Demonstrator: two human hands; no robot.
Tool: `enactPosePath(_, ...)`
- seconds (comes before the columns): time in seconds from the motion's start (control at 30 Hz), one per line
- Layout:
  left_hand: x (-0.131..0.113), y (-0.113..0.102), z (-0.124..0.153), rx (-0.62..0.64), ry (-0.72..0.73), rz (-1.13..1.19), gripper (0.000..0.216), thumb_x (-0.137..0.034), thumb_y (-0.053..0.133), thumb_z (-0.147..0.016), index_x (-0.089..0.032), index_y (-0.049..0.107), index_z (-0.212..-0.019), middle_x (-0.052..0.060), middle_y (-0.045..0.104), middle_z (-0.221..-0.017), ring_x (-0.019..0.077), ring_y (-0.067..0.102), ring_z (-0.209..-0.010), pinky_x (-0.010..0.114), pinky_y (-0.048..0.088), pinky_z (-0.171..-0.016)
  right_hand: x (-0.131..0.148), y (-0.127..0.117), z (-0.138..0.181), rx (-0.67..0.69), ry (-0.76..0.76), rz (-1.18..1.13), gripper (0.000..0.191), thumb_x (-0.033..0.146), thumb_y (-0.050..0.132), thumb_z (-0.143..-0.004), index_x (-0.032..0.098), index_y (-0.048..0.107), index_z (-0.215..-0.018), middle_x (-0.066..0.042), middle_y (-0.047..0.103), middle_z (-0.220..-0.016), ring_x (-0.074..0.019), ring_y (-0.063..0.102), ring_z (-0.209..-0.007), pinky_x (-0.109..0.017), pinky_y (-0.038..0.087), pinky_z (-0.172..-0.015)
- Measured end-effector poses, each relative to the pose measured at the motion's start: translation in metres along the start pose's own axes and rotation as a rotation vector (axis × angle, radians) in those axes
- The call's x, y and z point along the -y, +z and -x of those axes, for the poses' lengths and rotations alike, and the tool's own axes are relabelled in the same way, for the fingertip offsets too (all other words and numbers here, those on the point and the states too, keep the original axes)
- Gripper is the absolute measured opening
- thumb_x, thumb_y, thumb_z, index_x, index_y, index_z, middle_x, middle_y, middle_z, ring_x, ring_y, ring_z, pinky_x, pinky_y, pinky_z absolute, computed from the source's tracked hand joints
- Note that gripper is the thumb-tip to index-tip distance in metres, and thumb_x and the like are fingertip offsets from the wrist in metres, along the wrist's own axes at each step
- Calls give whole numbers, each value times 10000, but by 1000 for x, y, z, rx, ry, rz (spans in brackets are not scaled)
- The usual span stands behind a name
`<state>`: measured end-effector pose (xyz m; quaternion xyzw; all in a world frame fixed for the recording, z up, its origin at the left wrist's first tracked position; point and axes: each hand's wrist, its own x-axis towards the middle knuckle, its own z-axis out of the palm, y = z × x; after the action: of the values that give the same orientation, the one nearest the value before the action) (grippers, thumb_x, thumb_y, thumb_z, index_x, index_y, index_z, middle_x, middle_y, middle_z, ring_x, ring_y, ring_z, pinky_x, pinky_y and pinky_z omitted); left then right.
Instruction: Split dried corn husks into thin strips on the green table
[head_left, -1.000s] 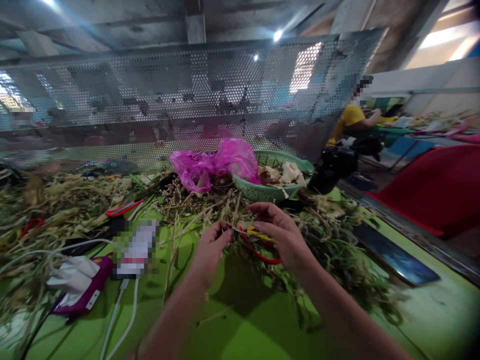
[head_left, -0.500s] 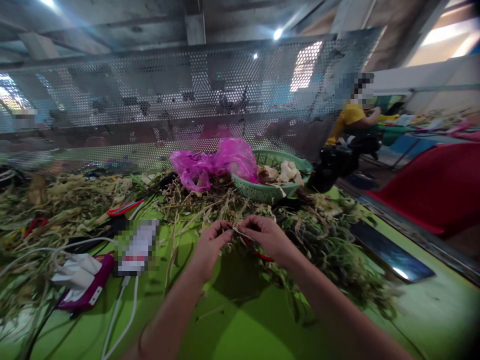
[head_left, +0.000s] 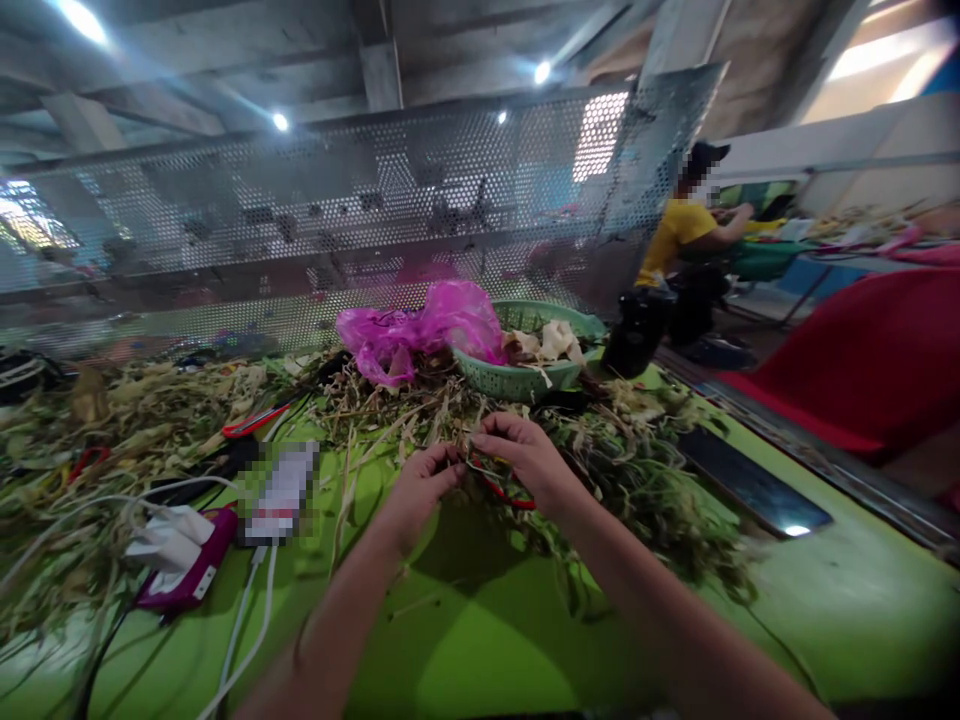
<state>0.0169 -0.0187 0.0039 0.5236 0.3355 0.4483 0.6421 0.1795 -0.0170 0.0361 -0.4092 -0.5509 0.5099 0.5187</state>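
My left hand [head_left: 421,487] and my right hand [head_left: 522,455] meet over the green table [head_left: 480,640], just in front of a heap of dry stalks and leaves [head_left: 600,460]. The right hand is closed around red-handled scissors [head_left: 504,488], whose loop hangs below the palm. The left hand's fingers are pinched on a thin stalk at the scissors' tip. Behind the hands sit a green plastic basket [head_left: 525,378] of pale husks and a crumpled pink plastic bag [head_left: 427,335].
At the left lie a white charger on a magenta phone [head_left: 180,560], white cables [head_left: 247,620] and another red-handled tool [head_left: 251,422]. A dark phone [head_left: 750,482] lies at the right. A perforated metal screen [head_left: 360,220] backs the table. A person in yellow [head_left: 679,235] sits beyond.
Both hands have moved a little away from me toward the heap, and the right hand has closed tighter. The view has shifted slightly left and down.
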Motion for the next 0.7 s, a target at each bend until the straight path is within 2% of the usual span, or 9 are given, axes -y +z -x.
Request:
enactPosePath(0.23, 1, -3, -3, 25, 15, -180, 289, -353, 707, -704, -155, 690, -914, 41, 649, -829, 165, 536, -780, 265, 414, -726, -4, 3, -2, -7, -107, 33, 177, 295, 713, -674, 179, 604, -751, 39, 553, -673, -121, 488, -647, -254, 387, -648)
enactPosePath(0.4, -6, -3, 1, -116, 54, -201, 242, -350, 621, -760, -176, 671, -920, 38, 656, -899, 177, 550, -869, 286, 416, -820, -6, 4, -3, -25, -103, 127, 202, 328, 699, -692, 174, 634, -804, 6, 617, -737, -145, 536, -700, -277, 427, -689)
enactPosePath(0.57, -8, -4, -1, -117, 112, -326, 229, -380, 656, -734, -163, 622, -802, 5, 586, -750, 139, 495, -724, 244, 393, -687, -10, 7, -1, 7, -125, 130, 151, 297, 676, -717, 179, 621, -794, 12, 601, -740, -145, 533, -713, -270, 421, -691)
enactPosePath(0.7, -7, -3, -3, -90, 118, -341, 204, -361, 639, -742, -164, 588, -727, -19, 531, -678, 126, 454, -677, 235, 360, -646, -11, 9, -1, -5, -157, 152, 99, 266, 642, -754, 184, 588, -749, 32, 538, -699, -129, 483, -677, -255, 393, -657)
